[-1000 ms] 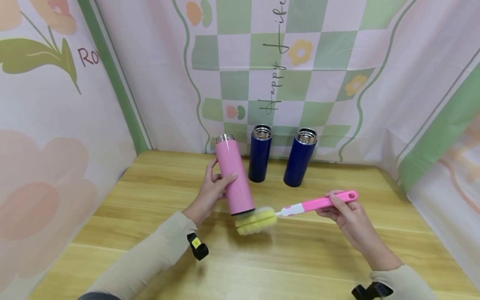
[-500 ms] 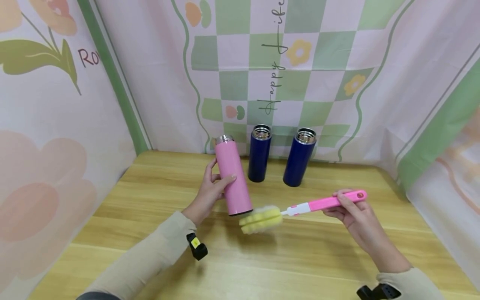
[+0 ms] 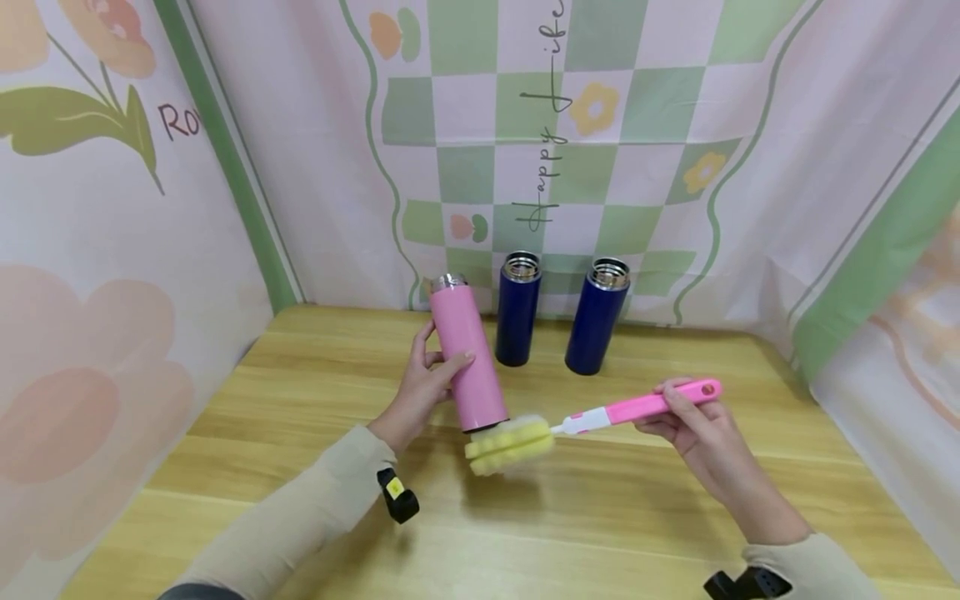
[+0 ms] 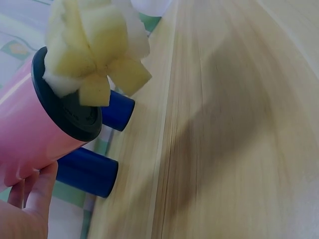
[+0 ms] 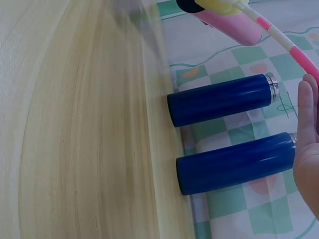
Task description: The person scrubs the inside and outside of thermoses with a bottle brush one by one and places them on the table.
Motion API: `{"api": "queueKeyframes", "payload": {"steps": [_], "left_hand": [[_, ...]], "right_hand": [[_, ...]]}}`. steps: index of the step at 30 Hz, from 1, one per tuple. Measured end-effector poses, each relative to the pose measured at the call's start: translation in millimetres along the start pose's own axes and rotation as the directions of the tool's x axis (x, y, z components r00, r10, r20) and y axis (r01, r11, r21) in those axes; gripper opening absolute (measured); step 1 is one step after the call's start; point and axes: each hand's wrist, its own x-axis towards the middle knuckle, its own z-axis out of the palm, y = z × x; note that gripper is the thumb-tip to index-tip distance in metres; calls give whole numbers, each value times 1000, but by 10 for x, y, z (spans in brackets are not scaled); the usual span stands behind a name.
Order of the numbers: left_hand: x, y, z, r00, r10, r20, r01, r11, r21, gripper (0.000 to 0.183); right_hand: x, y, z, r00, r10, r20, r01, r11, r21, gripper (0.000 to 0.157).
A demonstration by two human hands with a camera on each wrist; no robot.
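My left hand (image 3: 420,387) grips a pink thermos bottle (image 3: 468,358) around its middle. The bottle leans with its steel mouth up and away, and its dark base (image 4: 75,112) faces the near side. In my right hand (image 3: 705,437) is a sponge bottle brush, its pink handle (image 3: 652,406) pinched between thumb and fingers. The brush's yellow and white sponge head (image 3: 510,446) lies right at the bottle's base, overlapping it in the left wrist view. Both bottle and brush are held above the wooden table, with a shadow below.
Two dark blue thermos bottles stand uncapped at the back of the table (image 3: 600,517): a left one (image 3: 517,312) and a right one (image 3: 596,321). Behind them hangs a checked, flowered curtain (image 3: 465,108). Curtains also close off both sides.
The brush moved right, away from the pink bottle's base, then back left against it. My left hand and the pink bottle stay almost where they were.
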Motion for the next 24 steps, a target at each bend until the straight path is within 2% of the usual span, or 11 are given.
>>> {"api": "queueKeyframes", "payload": {"steps": [9, 15, 24], "left_hand": [[-2, -11, 56, 1000, -4, -4, 4, 1000, -21, 87], [-9, -23, 84, 1000, 5, 12, -4, 999, -34, 88], [-6, -26, 109, 1000, 12, 29, -10, 997, -70, 87]], "right_hand": [[39, 85, 56, 1000, -10, 13, 10, 1000, 24, 33], [50, 161, 122, 999, 4, -37, -5, 999, -34, 32], [36, 217, 127, 989, 74, -126, -94, 983, -159, 28]]}}
